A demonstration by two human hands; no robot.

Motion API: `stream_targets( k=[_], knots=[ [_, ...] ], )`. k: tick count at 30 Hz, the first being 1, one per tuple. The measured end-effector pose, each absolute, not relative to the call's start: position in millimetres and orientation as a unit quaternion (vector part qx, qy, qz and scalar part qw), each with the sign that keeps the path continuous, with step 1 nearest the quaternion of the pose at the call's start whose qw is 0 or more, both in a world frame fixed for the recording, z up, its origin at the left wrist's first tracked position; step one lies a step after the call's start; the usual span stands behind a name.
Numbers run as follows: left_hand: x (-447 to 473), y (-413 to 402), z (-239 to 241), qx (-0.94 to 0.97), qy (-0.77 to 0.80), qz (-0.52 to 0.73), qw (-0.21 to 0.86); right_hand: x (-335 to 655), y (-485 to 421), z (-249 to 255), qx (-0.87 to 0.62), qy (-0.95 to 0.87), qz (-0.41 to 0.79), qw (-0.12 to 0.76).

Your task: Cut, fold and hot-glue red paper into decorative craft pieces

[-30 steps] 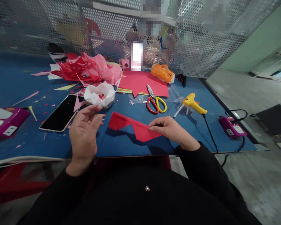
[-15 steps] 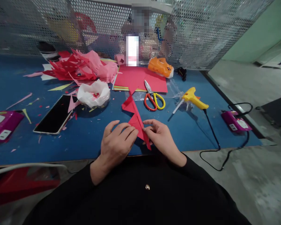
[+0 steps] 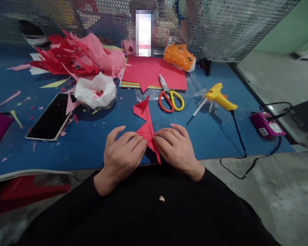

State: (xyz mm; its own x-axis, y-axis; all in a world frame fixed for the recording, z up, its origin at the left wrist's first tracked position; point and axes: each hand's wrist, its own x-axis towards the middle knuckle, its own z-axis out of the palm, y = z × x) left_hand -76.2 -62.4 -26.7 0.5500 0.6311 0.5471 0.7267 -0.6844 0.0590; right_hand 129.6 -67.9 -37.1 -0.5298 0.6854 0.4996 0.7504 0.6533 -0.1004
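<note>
Now my left hand and right hand each have a closed grip on the folded red paper, which lies at the near edge of the desk, tip toward the scissors. I judge 1 crease is being pressed; next it needs even pressure along the fold.

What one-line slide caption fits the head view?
Left hand and right hand hold folded red paper on the blue table, near scissors and a glue gun.
</note>
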Motion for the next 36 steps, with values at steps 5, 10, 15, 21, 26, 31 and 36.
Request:
stream_targets(
  k=[5, 10, 15, 21, 26, 31, 36],
  knots=[
    [-83, -64, -26, -0.877, -0.421, -0.231, -0.021, 131, -68, -39, -0.412, -0.882, -0.027, 0.229],
    [-87, -60, -29, -0.868, -0.426, -0.251, -0.051, 127, -70, -40, -0.458, -0.841, 0.081, 0.277],
    [-90, -56, -32, -0.843, -0.451, -0.283, -0.077, 120, -70, -40, -0.531, -0.778, 0.142, 0.306],
    [-92, -54, -32, -0.822, -0.469, -0.299, -0.123, 115, -70, -39, -0.568, -0.749, 0.152, 0.304],
    [-88, -53, -32, -0.823, -0.477, -0.286, -0.117, 112, -70, -39, -0.587, -0.730, 0.162, 0.311],
    [-85, -53, -30, -0.829, -0.474, -0.281, -0.091, 112, -69, -39, -0.593, -0.722, 0.170, 0.312],
    [-84, -53, -27, -0.834, -0.474, -0.266, -0.090, 111, -68, -37, -0.598, -0.720, 0.178, 0.304]
  ],
)
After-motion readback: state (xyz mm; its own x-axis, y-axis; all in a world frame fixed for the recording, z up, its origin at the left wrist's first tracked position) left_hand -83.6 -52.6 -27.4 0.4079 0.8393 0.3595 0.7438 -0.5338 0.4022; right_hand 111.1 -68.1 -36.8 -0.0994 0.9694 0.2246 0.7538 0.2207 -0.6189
